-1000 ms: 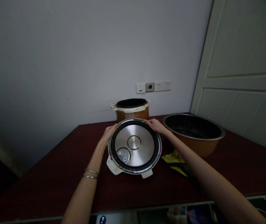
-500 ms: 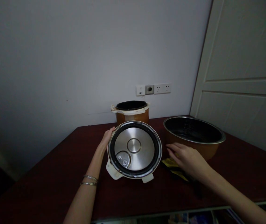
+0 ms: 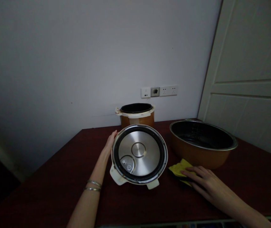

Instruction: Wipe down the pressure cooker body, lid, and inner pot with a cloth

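Note:
A pressure cooker lid (image 3: 149, 161) is tilted up with its steel inner face and black seal ring toward me. My left hand (image 3: 111, 141) grips its left rim, the fingers partly hidden behind it. To the right, my right hand (image 3: 204, 182) is closed on a folded yellow cloth (image 3: 181, 166) with a dark underside, its fingertips at the cloth's right side. The cloth is low over the table, just in front of a wide inner pot (image 3: 199, 155) with a dark inside and a metal rim.
Behind the lid stands the cooker body (image 3: 136, 120), brown with a white rim. The dark red table (image 3: 61, 180) meets a wall with sockets (image 3: 168, 91). A white panelled door (image 3: 251, 104) rises at the right.
My right hand has dropped lower and to the right and taken hold of the yellow cloth. My left hand still holds the lid. The whole view has shifted slightly.

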Action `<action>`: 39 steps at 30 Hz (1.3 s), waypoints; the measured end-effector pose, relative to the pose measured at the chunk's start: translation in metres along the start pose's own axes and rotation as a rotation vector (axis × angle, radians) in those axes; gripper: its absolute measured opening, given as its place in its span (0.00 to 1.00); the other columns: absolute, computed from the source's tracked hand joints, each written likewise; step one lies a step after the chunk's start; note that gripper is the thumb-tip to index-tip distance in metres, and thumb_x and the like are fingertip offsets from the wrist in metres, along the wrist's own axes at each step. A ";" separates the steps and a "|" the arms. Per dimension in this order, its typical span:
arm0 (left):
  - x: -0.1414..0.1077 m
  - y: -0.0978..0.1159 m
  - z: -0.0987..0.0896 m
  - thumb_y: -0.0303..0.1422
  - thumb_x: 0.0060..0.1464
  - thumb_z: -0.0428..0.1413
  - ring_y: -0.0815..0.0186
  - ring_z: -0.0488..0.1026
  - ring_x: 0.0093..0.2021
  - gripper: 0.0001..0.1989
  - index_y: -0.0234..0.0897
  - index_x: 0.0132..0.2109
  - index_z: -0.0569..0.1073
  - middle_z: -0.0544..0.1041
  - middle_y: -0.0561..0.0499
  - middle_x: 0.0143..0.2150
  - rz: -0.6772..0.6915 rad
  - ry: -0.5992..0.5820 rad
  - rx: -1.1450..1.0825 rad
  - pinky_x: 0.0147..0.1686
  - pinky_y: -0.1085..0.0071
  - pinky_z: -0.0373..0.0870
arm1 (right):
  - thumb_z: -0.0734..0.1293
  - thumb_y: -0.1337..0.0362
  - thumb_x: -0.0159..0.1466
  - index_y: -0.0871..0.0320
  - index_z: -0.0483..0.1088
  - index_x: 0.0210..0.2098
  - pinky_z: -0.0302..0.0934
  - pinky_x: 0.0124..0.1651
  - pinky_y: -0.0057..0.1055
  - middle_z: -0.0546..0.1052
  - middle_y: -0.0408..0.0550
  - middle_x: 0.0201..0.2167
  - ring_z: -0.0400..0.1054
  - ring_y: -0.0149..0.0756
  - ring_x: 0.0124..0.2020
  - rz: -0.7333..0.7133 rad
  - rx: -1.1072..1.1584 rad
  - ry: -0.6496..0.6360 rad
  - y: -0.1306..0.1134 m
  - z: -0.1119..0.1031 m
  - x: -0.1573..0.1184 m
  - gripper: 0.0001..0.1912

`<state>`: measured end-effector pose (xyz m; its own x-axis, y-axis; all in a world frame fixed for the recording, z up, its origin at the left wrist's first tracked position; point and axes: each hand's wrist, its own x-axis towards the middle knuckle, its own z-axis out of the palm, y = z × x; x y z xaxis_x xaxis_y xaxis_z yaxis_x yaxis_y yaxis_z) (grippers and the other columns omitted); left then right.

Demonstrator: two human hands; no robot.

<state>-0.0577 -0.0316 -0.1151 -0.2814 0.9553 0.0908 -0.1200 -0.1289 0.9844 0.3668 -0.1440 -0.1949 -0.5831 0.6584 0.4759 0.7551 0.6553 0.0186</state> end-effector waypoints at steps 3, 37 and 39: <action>-0.002 0.001 -0.001 0.50 0.43 0.57 0.63 0.72 0.24 0.23 0.31 0.31 0.75 0.78 0.47 0.27 -0.002 -0.024 0.026 0.33 0.65 0.69 | 0.61 0.62 0.63 0.48 0.71 0.50 0.69 0.41 0.40 0.76 0.51 0.43 0.72 0.42 0.42 -0.010 -0.028 0.045 0.002 0.003 0.004 0.17; -0.021 0.031 -0.048 0.35 0.43 0.64 0.63 0.73 0.41 0.22 0.33 0.47 0.77 0.78 0.41 0.46 -0.015 -0.337 0.266 0.40 0.68 0.68 | 0.58 0.58 0.67 0.52 0.60 0.59 0.63 0.39 0.34 0.68 0.56 0.49 0.66 0.45 0.46 -0.099 -0.198 -0.159 -0.076 -0.004 0.245 0.21; -0.021 0.032 -0.047 0.34 0.42 0.65 0.63 0.73 0.39 0.22 0.33 0.47 0.77 0.78 0.41 0.45 -0.021 -0.344 0.254 0.39 0.68 0.68 | 0.59 0.59 0.66 0.52 0.61 0.59 0.63 0.40 0.34 0.68 0.56 0.49 0.66 0.45 0.47 -0.102 -0.190 -0.156 -0.078 0.002 0.246 0.22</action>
<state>-0.1003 -0.0684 -0.0930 0.0573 0.9957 0.0734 0.1287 -0.0802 0.9884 0.1641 -0.0324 -0.0816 -0.6872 0.6511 0.3222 0.7241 0.6499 0.2311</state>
